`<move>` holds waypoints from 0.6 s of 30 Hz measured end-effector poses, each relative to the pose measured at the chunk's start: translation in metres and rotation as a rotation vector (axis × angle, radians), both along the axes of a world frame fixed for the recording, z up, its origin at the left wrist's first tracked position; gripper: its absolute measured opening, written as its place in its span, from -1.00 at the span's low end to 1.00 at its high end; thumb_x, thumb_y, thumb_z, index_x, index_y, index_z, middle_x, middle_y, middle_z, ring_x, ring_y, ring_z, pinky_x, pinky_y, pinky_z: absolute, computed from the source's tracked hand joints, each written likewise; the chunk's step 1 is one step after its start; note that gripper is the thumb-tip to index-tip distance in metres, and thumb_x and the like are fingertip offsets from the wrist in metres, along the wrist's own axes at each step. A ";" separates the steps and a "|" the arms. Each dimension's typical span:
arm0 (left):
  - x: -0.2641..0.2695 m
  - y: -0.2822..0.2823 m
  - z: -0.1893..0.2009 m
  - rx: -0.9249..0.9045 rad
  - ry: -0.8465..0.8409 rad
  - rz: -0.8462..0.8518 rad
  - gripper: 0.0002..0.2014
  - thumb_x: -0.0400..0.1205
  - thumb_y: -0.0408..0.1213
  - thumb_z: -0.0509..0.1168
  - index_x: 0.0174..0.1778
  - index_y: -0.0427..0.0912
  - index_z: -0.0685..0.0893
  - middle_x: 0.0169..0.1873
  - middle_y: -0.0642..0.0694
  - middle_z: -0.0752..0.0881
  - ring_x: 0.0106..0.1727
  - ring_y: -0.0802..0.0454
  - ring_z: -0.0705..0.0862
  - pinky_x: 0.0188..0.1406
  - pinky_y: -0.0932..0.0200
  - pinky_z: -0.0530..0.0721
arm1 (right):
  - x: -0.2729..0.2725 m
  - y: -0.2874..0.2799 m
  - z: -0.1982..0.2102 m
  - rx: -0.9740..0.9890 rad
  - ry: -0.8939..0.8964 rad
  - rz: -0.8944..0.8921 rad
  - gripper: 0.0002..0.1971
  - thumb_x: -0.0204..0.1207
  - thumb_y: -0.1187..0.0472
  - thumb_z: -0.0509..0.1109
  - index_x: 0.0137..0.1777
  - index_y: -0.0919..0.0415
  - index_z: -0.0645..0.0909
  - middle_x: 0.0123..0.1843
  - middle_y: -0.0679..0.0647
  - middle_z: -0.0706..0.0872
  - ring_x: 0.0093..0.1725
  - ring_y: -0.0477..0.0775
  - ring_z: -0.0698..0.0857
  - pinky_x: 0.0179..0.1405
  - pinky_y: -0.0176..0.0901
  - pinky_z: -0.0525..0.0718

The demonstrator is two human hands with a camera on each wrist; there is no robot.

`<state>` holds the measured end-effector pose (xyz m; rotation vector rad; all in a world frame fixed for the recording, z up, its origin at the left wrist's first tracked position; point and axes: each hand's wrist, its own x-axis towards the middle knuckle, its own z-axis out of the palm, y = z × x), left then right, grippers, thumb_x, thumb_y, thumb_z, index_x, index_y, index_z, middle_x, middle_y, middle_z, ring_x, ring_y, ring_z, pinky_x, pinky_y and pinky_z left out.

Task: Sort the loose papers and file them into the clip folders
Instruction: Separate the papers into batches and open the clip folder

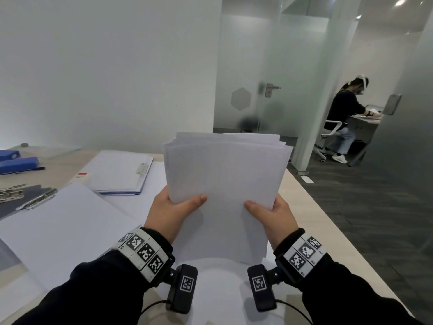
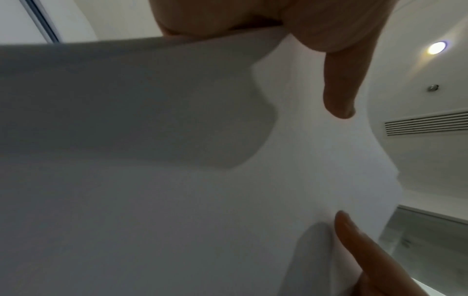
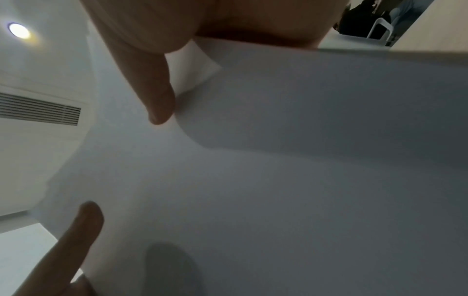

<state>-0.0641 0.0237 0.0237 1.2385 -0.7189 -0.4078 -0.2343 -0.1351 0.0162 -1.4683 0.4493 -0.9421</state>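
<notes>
- Thumbs press the front of a stack of papers [image 1: 225, 184], one from each side; the other fingers are hidden behind the sheets.
- Left hand [image 1: 172, 213] pinches the stack's left edge, right hand [image 1: 273, 218] its right edge.
- Stack stands nearly upright above the desk [image 1: 304, 202], its top edges fanned and uneven.
- Loose sheets [image 1: 63, 231] lie flat on the desk to the left.
- Clip folder [image 1: 121, 171] lies open further back with paper in it, its clip [image 1: 141, 168] at the right edge.
- Blue folders [image 1: 18, 164] sit at far left.
</notes>
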 end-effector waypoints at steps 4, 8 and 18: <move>0.004 0.005 -0.009 0.017 -0.040 0.046 -0.54 0.28 -0.09 0.62 0.10 -0.02 0.76 -0.02 -0.04 0.85 0.00 -0.04 0.83 0.00 -0.07 0.77 | -0.006 -0.003 -0.011 0.043 0.003 0.004 -0.58 0.34 0.32 0.59 0.21 0.22 0.64 0.05 0.16 0.83 0.01 0.20 0.82 -0.05 0.02 0.77; 0.002 0.009 -0.026 0.077 0.016 0.054 -0.60 0.29 -0.09 0.57 0.04 -0.05 0.77 -0.08 -0.01 0.86 -0.04 -0.03 0.84 0.00 -0.03 0.77 | -0.011 0.000 -0.030 0.125 0.057 0.027 -0.70 0.37 0.37 0.57 0.12 0.32 0.72 0.01 0.23 0.84 0.04 0.34 0.80 -0.02 0.09 0.76; 0.001 0.009 -0.028 0.047 0.044 0.022 -0.50 0.34 -0.14 0.55 0.21 -0.04 0.67 0.03 -0.05 0.84 0.00 -0.01 0.83 -0.01 0.01 0.75 | -0.010 0.002 -0.024 0.150 0.011 0.027 -0.73 0.44 0.43 0.52 0.14 0.30 0.71 0.03 0.24 0.84 0.01 0.28 0.82 -0.05 0.06 0.75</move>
